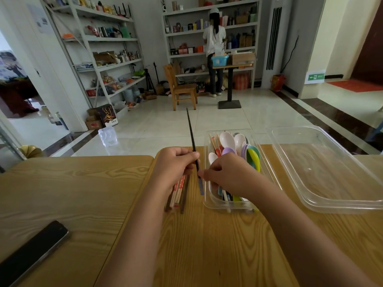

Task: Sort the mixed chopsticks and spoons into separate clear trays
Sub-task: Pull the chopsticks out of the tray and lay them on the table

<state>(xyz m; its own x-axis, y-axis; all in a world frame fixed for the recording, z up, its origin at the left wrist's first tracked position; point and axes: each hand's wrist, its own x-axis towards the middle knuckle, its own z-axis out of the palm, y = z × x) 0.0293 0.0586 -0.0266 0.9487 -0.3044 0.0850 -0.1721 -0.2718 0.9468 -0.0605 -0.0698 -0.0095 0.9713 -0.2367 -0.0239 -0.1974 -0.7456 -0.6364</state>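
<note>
The black chopstick (191,133) stands almost upright above the desk (62,193). Its thin tip points away from the person and its blue lower end hangs just above the desk top. Both hands hold it.

- Left hand (176,162): thumb and forefinger close on the middle of the black chopstick. The other fingers are curled around a bundle of chopsticks (178,195). The bundle mixes pale wooden sticks with red print and darker brown sticks. It slants down from the palm, and its lower ends reach the desk.
- Right hand (226,175): thumb and fingertips pinch the black chopstick low down, near where the black shaft turns blue. This hand sits over the left half of the small clear tray (267,168).

The small clear tray stands on the desk just right of the bundle. It contains spoons (227,139) in white, purple, green and yellow, with bowls toward the far end. It also contains wrapped chopsticks (215,143) along its left wall. More handles and sticks show under the right wrist.

The large clear tray (331,172) lies on the desk to the right, close beside the small one.

A dark phone (35,251) lies flat at the near left corner of the desk. Across the tiled floor stand a wooden chair (180,85) and a person (215,48) facing the shelves.
</note>
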